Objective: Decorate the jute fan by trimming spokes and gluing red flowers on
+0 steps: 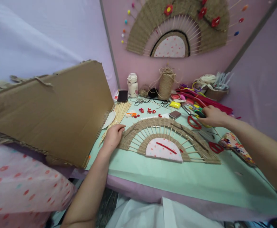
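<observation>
From my end of the head camera, I had the woven fan (163, 136) lying flat on the pale green bench (188, 179), its straight edge toward the wearer and its arch away. The left hand (114, 135) was at the fan's left end, back of the hand up, fingers bunched together and pointing inward across that corner; from this angle I couldn't tell whether they pinched the weave or only rested by it. Beside that hand, a spread of pale sticks (119, 114) ran back along the bench. The right hand (212, 116) was well apart, beyond the fan's right half and clear of it, its fingers curled closed around the dark handle of a green-handled tool (199, 111). Red-handled scissors (196, 127) lay just below those fingers, between them and the fan. On the fan's dotted half-round panel (155, 152), between the two hands, a thin red strip (165, 148) lay at a slant. Small red flowers (149, 110) sat behind the arch, with a cone of twine (166, 85) farther back.
</observation>
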A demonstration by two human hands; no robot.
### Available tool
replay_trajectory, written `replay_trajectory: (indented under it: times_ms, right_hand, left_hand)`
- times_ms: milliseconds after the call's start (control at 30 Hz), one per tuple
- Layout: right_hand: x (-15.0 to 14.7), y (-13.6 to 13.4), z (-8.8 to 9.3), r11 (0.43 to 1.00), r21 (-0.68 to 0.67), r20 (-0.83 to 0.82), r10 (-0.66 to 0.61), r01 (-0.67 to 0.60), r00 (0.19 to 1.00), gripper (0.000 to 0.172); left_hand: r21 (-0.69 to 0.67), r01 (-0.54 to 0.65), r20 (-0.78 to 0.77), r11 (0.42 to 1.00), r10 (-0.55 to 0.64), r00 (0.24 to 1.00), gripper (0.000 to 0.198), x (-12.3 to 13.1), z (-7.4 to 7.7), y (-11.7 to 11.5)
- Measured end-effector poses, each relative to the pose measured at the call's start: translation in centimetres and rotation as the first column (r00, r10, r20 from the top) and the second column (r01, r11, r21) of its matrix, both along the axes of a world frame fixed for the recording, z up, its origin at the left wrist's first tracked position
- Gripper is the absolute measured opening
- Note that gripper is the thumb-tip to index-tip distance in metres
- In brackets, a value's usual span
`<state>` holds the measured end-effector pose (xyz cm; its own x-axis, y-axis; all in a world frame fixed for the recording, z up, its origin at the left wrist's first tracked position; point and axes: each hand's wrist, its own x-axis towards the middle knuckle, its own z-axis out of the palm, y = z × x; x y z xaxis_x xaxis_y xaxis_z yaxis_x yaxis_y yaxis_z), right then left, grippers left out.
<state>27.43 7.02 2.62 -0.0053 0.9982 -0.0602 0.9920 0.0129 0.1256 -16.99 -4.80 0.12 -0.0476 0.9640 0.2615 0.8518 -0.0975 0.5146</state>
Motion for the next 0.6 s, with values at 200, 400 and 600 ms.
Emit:
replay_trajectory:
  times_ms: [200, 400, 600]
  right_hand:
    - [1.4, 1.5, -2.3, 0.995, -0.012, 0.042, 0.101, -0.1, 0.994, 0.047]
    - [1.7, 2.1, -3.7, 0.977, -0.028, 0.012, 0.21, -0.21, 0.978, 0.038]
    - [1.4, 3.1, -1.6, 0.981, -0.097, -0.001, 0.169, -0.169, 0.986, 0.04]
  left_hand:
    - [-0.124, 0.095, -0.119, 0.988, -0.109, 0.987, 0.027, 1.0, -0.4, 0.2]
    - [-0.167, 0.146, -0.153, 0.975, -0.172, 0.973, 0.031, 1.0, -0.6, 0.3]
    - [-0.166, 0.146, -0.147, 0.975, -0.171, 0.974, 0.035, 1.0, -1.1, 0.2]
